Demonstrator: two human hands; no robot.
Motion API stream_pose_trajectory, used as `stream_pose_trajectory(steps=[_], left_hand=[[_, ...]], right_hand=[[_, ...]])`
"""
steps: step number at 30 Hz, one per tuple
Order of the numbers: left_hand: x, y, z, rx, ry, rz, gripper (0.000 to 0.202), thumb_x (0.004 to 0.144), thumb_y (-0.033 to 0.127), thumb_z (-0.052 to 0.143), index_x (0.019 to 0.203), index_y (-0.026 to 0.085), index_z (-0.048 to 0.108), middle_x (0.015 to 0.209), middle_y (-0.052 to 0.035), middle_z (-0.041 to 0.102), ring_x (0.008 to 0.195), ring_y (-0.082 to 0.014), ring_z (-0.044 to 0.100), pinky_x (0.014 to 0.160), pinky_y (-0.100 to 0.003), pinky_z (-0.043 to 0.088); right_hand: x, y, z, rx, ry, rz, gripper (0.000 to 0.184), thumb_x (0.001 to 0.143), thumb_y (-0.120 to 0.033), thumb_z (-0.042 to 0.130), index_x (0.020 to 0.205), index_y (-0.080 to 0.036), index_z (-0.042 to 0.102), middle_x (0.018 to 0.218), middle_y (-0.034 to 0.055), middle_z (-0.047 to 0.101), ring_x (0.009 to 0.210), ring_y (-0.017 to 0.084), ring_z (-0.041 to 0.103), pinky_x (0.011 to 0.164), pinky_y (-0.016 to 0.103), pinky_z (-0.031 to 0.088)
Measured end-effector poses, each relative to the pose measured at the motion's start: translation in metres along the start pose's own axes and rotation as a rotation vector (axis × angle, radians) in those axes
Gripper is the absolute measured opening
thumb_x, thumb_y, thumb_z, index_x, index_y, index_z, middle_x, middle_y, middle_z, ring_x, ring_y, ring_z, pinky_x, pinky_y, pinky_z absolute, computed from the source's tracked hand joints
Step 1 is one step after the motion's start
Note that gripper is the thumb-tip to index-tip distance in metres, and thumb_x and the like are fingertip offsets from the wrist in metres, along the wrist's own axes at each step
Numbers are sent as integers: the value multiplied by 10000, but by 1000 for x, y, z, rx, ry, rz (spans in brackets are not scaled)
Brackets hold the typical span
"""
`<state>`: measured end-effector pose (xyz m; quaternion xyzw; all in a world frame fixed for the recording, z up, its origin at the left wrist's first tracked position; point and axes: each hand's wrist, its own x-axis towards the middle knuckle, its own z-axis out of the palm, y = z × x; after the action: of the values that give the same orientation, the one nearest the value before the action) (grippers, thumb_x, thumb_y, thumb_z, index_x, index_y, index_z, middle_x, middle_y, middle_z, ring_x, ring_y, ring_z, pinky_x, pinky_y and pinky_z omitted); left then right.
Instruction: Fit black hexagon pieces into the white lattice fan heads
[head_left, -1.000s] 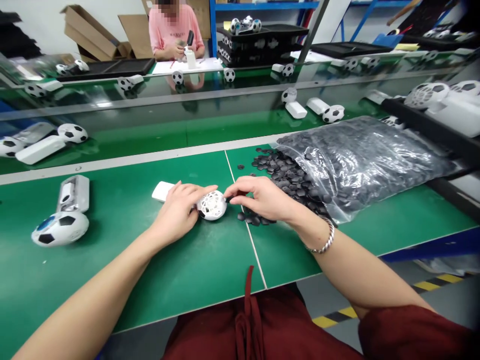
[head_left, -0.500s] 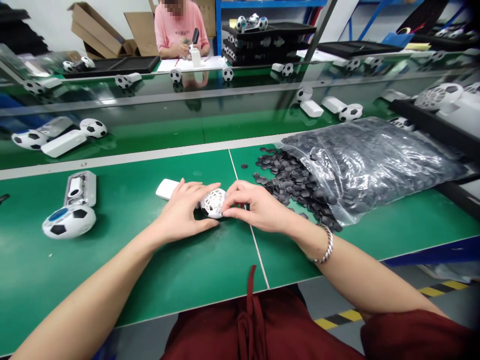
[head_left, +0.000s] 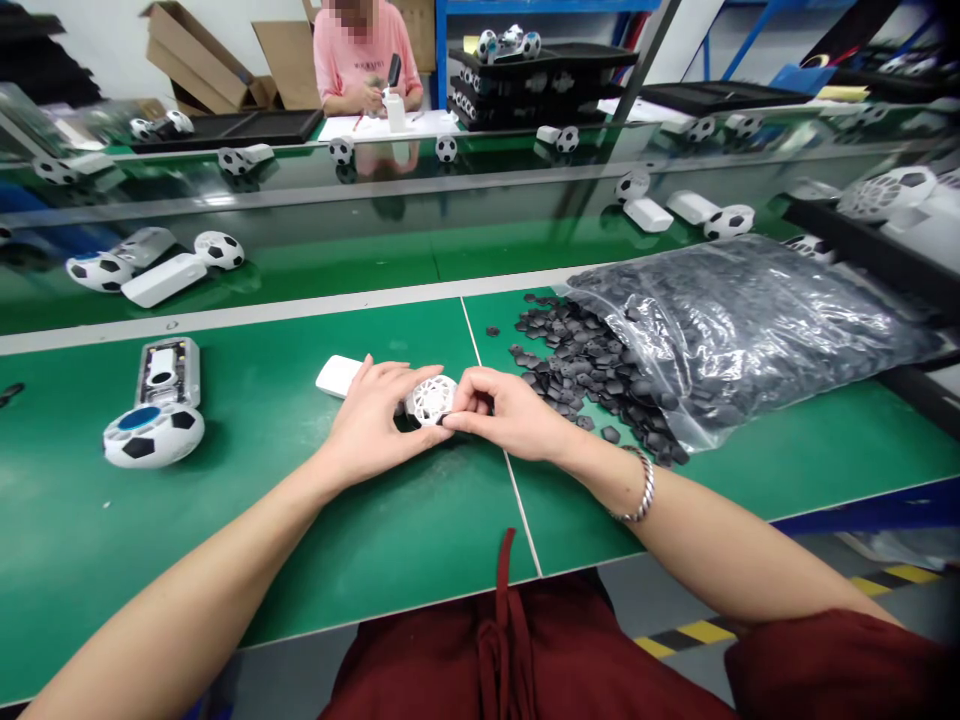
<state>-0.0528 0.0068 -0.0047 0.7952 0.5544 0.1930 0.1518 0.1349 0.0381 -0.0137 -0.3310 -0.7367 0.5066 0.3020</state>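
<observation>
My left hand [head_left: 379,415] grips a white football-shaped casing [head_left: 433,400] with an openwork top, thumb at its near side and fingers behind. A white rectangular part [head_left: 339,376] sticks out to the left from behind that hand; their joint is hidden. At the casing's right edge my right hand [head_left: 504,412] is closed in a pinch. A dark patch shows by its fingertips, too small to name. Right of this hand, small black pentagonal pieces [head_left: 577,350] spill from a clear plastic bag [head_left: 757,330].
Another football-shaped device [head_left: 154,436] lies on the green table [head_left: 300,560] at left. Beyond the pale ledge, a green conveyor [head_left: 360,250] carries more such devices [head_left: 217,250]. A co-worker [head_left: 367,55] in pink sits across. Black trays [head_left: 885,250] stand at right.
My left thumb has come in along the casing's near edge, close to my right fingertips. Devices on the near conveyor have shifted right; those on the far strip have shifted slightly left.
</observation>
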Motion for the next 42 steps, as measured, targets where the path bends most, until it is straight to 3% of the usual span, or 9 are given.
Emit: stream_pose_trajectory(steps=[5, 11, 16, 20, 25, 29, 34, 39, 42], left_hand=[[2, 3, 0, -56, 11, -1, 548, 687, 446, 644, 1174, 219, 535, 984, -37, 602, 978, -208, 518, 1068, -481, 154], [2, 3, 2, -66, -14, 38, 533, 723, 449, 610, 1190, 213, 505, 1023, -44, 591, 1003, -213, 509, 1072, -485, 150], [2, 2, 7, -16, -17, 76, 684, 652, 578, 635, 1210, 214, 477, 1127, -73, 565, 1084, -244, 477, 1080, -506, 118], [1, 1, 6, 0, -20, 87, 638, 684, 556, 620, 1207, 218, 478, 1162, -78, 557, 1139, -262, 443, 1082, -517, 101], [-5, 4, 0, 2, -127, 65, 613, 732, 426, 613, 1283, 283, 388, 1295, -41, 485, 1318, -306, 190, 1056, -589, 66], [-9, 12, 2, -4, -105, -16, 653, 716, 444, 627, 1292, 259, 384, 1322, -70, 454, 1337, -335, 114, 1039, -616, 84], [-4, 4, -5, -109, -162, -2, 603, 717, 362, 624, 1267, 232, 415, 1356, -72, 413, 1352, -296, 113, 1076, -534, 150], [0, -11, -14, -254, -253, 45, 588, 703, 278, 592, 1260, 226, 409, 1396, -48, 355, 1363, -265, 89, 1106, -455, 158], [0, -15, -14, -313, -286, 84, 591, 695, 225, 578, 1259, 245, 403, 1403, -26, 348, 1367, -256, 57, 1112, -460, 133]], right_hand=[[2, 1, 3, 95, -5, 91, 199, 671, -187, 657, 656, -159, 461, 603, -60, 447, 561, 68, 407, 528, 203, 347], [12, 4, -10, 13, -8, 86, 199, 692, -256, 658, 697, -159, 485, 610, -51, 475, 555, 75, 420, 533, 209, 364], [35, 23, -50, -658, 411, 18, 165, 822, -270, 541, 918, -163, 622, 936, 75, 588, 842, 179, 504, 792, 332, 403], [43, 41, -62, -1040, 269, 103, 273, 874, -243, 461, 1087, -193, 625, 1093, 102, 579, 980, 231, 470, 849, 353, 373], [38, 34, -54, -1171, 115, 103, 217, 866, -203, 467, 940, -167, 668, 935, 88, 631, 888, 199, 539, 782, 294, 397], [33, 25, -53, -1269, 124, 139, 244, 849, -96, 418, 959, -111, 635, 895, 123, 638, 867, 228, 573, 734, 307, 416], [20, 14, -49, -905, 157, 65, 220, 844, -111, 461, 976, -136, 635, 958, 90, 651, 897, 179, 586, 797, 280, 431], [4, -4, -29, -203, -20, -31, 61, 778, -177, 582, 812, -162, 631, 731, -12, 661, 672, 101, 603, 651, 218, 473], [1, -8, -22, -25, -60, -25, 67, 728, -202, 642, 778, -159, 627, 711, -16, 658, 670, 106, 610, 645, 227, 486]])
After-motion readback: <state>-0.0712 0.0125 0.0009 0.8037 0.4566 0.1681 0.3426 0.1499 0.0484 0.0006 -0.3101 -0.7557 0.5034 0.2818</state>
